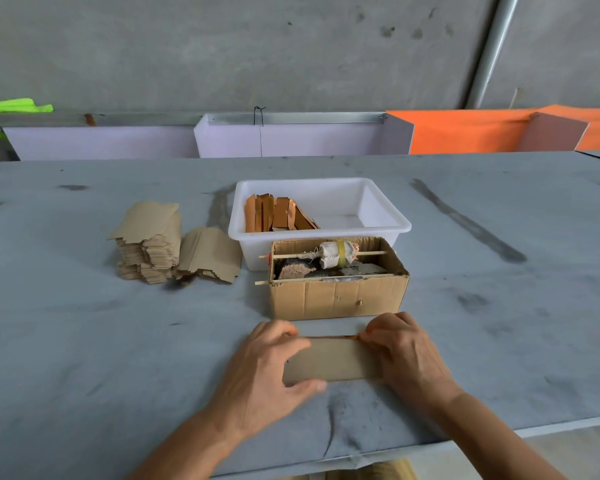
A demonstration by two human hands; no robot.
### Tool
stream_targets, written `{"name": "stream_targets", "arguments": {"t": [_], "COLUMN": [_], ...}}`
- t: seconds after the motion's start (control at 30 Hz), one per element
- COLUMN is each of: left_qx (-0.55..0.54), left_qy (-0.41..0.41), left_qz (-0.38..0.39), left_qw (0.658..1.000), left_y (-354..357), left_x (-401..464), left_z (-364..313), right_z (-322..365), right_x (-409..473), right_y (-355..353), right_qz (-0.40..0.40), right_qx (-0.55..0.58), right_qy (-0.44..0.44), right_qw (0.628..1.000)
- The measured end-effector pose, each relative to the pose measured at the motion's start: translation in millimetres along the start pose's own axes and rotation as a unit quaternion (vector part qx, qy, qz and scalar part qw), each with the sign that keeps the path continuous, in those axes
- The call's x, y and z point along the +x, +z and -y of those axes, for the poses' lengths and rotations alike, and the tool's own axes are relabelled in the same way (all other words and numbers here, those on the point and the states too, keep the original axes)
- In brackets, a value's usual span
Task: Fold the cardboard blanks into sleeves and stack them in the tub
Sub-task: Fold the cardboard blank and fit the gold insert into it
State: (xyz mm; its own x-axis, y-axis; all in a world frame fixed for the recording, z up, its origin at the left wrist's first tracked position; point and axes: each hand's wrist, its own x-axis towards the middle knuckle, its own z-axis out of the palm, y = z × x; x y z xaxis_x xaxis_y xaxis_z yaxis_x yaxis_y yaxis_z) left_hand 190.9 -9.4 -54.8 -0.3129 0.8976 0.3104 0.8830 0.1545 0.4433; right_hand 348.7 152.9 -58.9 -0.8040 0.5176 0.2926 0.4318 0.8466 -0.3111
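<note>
Task status: early stage, judged from the quantities on view; white tub (388, 226) at centre far, holding a short row of finished sleeves (278, 214) standing on edge against its left end; right part of the tub floor bare.

Remaining stock: tall pile of flat blanks (149, 244) left of the tub, with a smaller slumped pile (210, 259) just beside it on the right; far more blanks unfolded than sleeves stacked.

Item in hand: one blank (329, 363) flat on the grey table (84, 341) at near centre, just near of the open cardboard box (336, 299); copper-coloured inner face showing along its far edge at the right, suggesting a fold partly made.

Left hand (271, 368): clamped on the left end of the blank, thumb along the near edge, fingers curled over the far edge.

Right hand (406, 355): pinching the far right corner, fingers curled over the right end.

Outstanding: fold completion, transfer to the tub, repetition for both piles.

Box contents: taped roll on a stick (333, 255); apparently not part of the count.
</note>
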Motion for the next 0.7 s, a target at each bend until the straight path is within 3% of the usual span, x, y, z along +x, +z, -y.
{"name": "stream_targets", "arguments": {"t": [0.07,0.17,0.33,0.53,0.63,0.7], "left_qx": [-0.008,-0.036,-0.131,-0.154,-0.169,-0.219], "left_qy": [0.031,0.019,-0.048,-0.053,-0.048,-0.1], "left_qz": [0.02,-0.027,-0.112,-0.111,-0.115,-0.15], "left_qw": [0.999,0.999,0.984,0.98,0.978,0.959], "left_y": [2,4,-2,-2,-2,-3], "left_x": [-4,-1,10,10,9,10], "left_z": [0,0,-2,-9,-13,-15], "right_z": [-1,1,2,17,19,19], "right_x": [-2,-6,-14,-13,-11,-11], "right_y": [-2,-8,-21,-30,-28,-26], "right_qz": [-0.001,-0.03,-0.15,0.031,0.042,0.009], "right_qx": [0.038,0.113,0.263,0.404,0.419,0.447], "right_qy": [0.012,0.056,0.209,0.188,0.205,0.227], "right_qw": [0.999,0.992,0.93,0.895,0.883,0.865]}}
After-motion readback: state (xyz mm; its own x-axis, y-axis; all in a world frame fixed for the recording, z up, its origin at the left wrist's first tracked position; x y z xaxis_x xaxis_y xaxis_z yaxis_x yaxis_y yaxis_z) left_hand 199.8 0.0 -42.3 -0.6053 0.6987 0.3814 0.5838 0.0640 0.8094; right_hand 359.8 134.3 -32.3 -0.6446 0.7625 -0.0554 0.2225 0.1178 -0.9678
